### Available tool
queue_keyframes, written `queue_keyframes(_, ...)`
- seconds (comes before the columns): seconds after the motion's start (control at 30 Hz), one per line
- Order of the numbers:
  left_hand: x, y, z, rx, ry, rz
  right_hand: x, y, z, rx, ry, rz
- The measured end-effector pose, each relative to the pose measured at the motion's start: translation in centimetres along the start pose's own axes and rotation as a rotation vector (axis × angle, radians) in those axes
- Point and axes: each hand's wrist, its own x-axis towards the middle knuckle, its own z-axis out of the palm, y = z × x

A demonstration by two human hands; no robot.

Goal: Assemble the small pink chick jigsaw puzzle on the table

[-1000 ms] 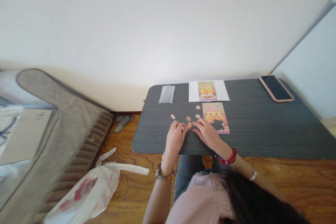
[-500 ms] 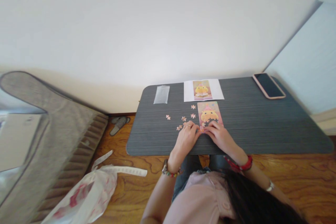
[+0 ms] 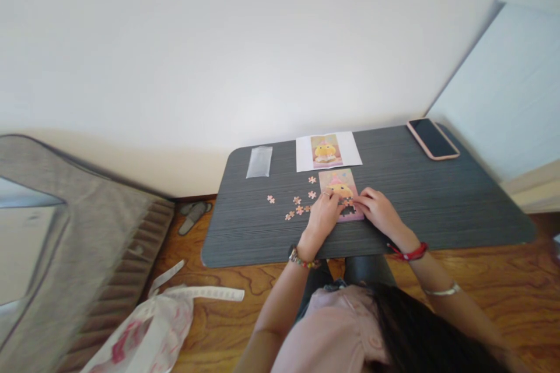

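Note:
A partly assembled jigsaw puzzle (image 3: pixel 356 178) with a yellow cartoon character lies on the dark table, with a gap in its lower part. My left hand (image 3: pixel 324 214) rests over its left side, fingers closed and bent down. From the right edge my right hand (image 3: pixel 381 211) reaches in with thumb and fingers pinched together. Between the fingertips of both hands is a small puzzle piece (image 3: pixel 347 202) at the gap; the fingers partly cover it. Several loose pieces, including one pink piece (image 3: pixel 271 199), are scattered left of the puzzle.
Behind the puzzle lies a white sheet (image 3: pixel 303 154) with the reference picture (image 3: pixel 326 151). A clear plastic bag (image 3: pixel 259 162) is at the table's back left, a phone (image 3: pixel 433 139) at the back right. The table (image 3: pixel 245 239) backs onto a wall.
Both hands have moved from the puzzle's bottom edge up to the gap in its lower middle. The bottom edge is now uncovered. The camera view has shifted slightly.

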Motion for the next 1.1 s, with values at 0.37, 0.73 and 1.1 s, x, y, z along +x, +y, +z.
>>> queue_keyframes(0.37, 1.3, 0.2, 0.8, 0.087, -0.038, -0.070, 0.9, 0.4, 0.0, -0.094, -0.064, 0.015)
queue_keyframes(0.73, 1.3, 0.4, 1.1, 0.117, -0.053, -0.066, 0.4, -0.5, -0.2, -0.156, -0.064, -0.002)
queue_keyframes(1.1, 0.7, 0.9, 1.6, 0.182, -0.079, -0.048, -0.2, -1.2, 0.2, -0.303, -0.113, -0.011)
